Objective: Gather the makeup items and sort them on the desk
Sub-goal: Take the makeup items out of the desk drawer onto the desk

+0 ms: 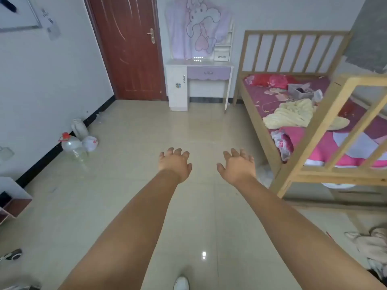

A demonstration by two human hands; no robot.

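Left hand (175, 164) and right hand (237, 166) stretch out empty, fingers spread, well short of the desk (199, 80); a bed (293, 122) stands just right of the desk.

We stand on a glossy pale tile floor (146, 126) that catches a small bright glint of light. Ahead of us, white walls (52, 80) with a dark skirting meet a reddish-brown door (129, 51) with a metal handle. Just beside the door sits a white vanity (178, 88) with a lilac drawer, a pink cartoon cloth (199, 28) draped above it. On our right is a wooden bunk bed (293, 47) with magenta bedding. A clear plastic jug (73, 146) stands by the left wall.
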